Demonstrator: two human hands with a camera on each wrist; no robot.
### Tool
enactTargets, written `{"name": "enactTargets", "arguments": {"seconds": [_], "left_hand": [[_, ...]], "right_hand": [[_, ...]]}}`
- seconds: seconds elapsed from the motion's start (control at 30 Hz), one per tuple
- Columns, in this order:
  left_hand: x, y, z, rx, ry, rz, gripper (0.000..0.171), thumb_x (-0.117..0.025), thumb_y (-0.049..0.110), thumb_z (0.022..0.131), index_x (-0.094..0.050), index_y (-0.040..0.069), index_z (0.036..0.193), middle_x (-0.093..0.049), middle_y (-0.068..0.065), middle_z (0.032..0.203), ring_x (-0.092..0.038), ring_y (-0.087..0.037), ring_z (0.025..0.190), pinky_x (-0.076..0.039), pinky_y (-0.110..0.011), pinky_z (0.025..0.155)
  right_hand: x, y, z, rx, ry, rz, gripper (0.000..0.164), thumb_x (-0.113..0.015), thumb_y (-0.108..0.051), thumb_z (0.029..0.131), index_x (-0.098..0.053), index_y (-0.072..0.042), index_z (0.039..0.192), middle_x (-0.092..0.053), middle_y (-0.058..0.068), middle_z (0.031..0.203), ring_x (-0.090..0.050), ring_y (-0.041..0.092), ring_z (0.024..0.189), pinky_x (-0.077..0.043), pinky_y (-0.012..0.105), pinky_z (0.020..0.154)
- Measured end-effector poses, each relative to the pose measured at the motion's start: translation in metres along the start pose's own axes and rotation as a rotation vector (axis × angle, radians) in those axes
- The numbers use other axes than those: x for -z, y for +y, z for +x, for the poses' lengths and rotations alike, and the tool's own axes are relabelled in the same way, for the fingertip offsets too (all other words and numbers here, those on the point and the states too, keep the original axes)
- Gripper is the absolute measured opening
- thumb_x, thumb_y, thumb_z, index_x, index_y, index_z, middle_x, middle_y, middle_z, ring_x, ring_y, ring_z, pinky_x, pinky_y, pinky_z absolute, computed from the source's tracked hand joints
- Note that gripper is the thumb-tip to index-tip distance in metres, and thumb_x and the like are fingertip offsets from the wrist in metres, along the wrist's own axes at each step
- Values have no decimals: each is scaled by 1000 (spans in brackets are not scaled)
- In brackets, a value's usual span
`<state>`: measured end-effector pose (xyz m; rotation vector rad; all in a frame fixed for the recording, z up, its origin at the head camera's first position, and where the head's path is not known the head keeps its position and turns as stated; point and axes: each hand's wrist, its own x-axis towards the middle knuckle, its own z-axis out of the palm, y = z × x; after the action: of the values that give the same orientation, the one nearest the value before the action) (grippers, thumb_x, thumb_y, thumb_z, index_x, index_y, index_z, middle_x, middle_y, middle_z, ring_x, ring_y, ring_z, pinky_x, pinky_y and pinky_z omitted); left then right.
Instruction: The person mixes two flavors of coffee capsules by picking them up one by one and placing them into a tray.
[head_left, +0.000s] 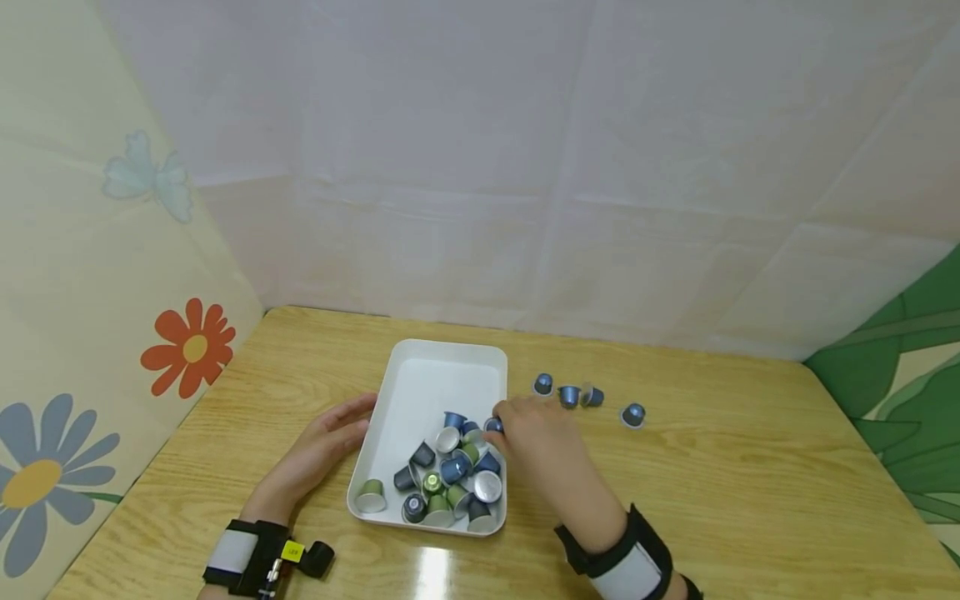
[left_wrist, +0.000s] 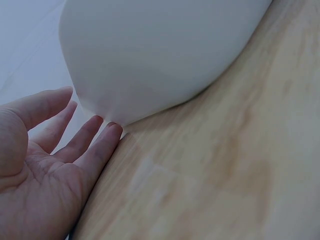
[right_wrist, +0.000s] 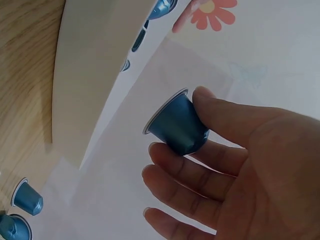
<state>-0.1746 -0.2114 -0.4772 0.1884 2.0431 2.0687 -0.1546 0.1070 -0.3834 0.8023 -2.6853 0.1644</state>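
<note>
A white tray stands on the wooden table, with several blue, green, dark and silver-lidded coffee capsules heaped toward its near right part. My left hand is at the tray's left side; in the left wrist view its fairly straight fingertips touch the tray's outer wall. Over the tray's right edge, my right hand pinches a blue coffee capsule between thumb and fingers. The right wrist view shows that capsule tilted, its rim facing away from the palm.
Several blue capsules lie on the table to the right of the tray, one farther right than the others. A white sheet hangs behind the table, and a flower-printed panel borders its left side.
</note>
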Motion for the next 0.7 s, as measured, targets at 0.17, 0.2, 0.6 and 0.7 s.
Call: {"name": "enactTargets", "arguments": {"seconds": [0.17,0.2,0.6,0.7], "left_hand": [[0,0,0,-3,1,6,58,-59,21,100,-37,1,150,-38,-16,154,-39,-27,138,-43,-22,101],[0,0,0,-4,0,4,58,-59,21,100,-37,1,150,-38,-16,154,-39,-27,139,-43,-22,101],[-1,0,0,1,-4,-16,57,-58,19,101,-37,0,150,-39,-17,153,-40,-27,138,-43,-23,101],[-1,0,0,5,0,-12,57,-59,20,101,-37,1,150,-39,-17,153,-39,-27,138,-43,-23,101]], "right_hand": [[-3,-4,-1,27,-10,-14,26,-79,-31,85,-70,-7,90,-63,0,75,-60,17,68,-50,32,61],[-3,-5,-1,29,-18,-17,26,-79,-31,85,-70,-7,91,-63,0,76,-60,16,69,-50,32,61],[-11,-16,-4,106,-64,-64,28,-76,-35,88,-69,-8,95,-61,0,77,-59,15,68,-50,31,62],[-12,-19,-5,135,-60,-85,30,-75,-38,88,-69,-9,93,-59,-1,75,-57,14,67,-49,30,61]]}}
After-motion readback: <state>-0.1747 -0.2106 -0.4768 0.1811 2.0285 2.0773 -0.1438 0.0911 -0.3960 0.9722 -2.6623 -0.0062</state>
